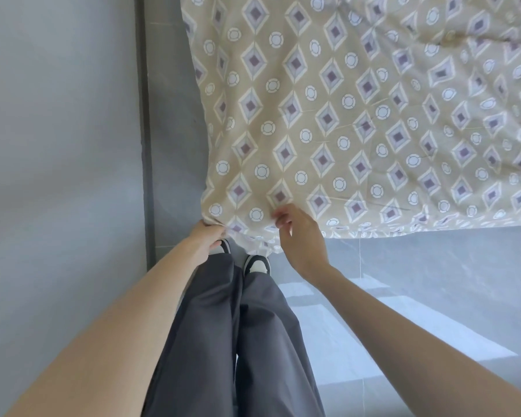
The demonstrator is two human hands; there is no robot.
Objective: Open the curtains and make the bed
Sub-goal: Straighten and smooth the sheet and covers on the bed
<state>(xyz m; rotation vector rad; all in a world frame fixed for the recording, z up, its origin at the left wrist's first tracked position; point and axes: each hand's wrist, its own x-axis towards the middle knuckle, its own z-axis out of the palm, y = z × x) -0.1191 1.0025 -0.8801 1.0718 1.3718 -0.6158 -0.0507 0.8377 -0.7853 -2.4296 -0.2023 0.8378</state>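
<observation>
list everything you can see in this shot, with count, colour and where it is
quilt: one, beige with mauve diamonds and white rings, spread over the upper right, its near corner hanging at the person's feet
wall: one, pale grey, left side
baseboard: one dark grey strip, running along the foot of the wall
floor: grey tiles with bright sunlit patches, lower right
shoes: two, black and white, below the quilt corner
trousers: one pair, dark grey, bottom centre
left hand: one, grip on the quilt's corner edge
right hand: one, fingers pinching the quilt fabric near the corner
</observation>
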